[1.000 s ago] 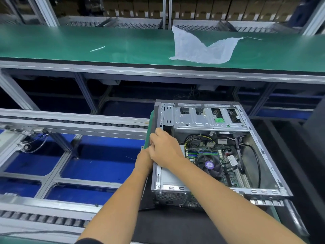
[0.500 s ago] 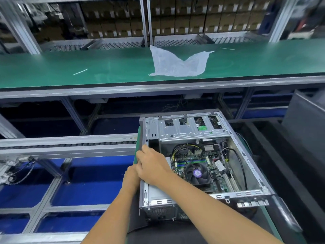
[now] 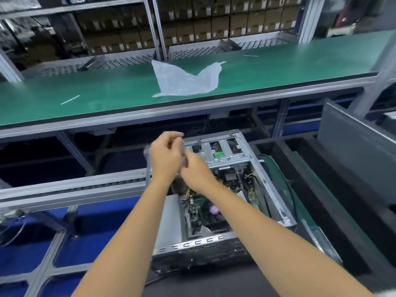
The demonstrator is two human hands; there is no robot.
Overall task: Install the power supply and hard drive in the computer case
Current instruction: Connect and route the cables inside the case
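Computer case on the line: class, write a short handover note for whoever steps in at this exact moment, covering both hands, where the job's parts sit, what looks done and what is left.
Left hand: raised over the case's far left corner, fingers curled; blur hides any grip.
Right hand: beside it, fingers curled, likewise unclear.
Computer case: open, lying on its side on the black mat.
Grey box, seemingly the power supply: sits in the near left corner.
Drive cage: at the far end; no hard drive identifiable.
Left: confirm the supply's fixing, fit the hard drive.

Computer case (image 3: 222, 153): bare grey sheet metal, dull sheen. Table (image 3: 107, 91): matt green mat, metal edge. Bag (image 3: 184, 80): thin translucent plastic.
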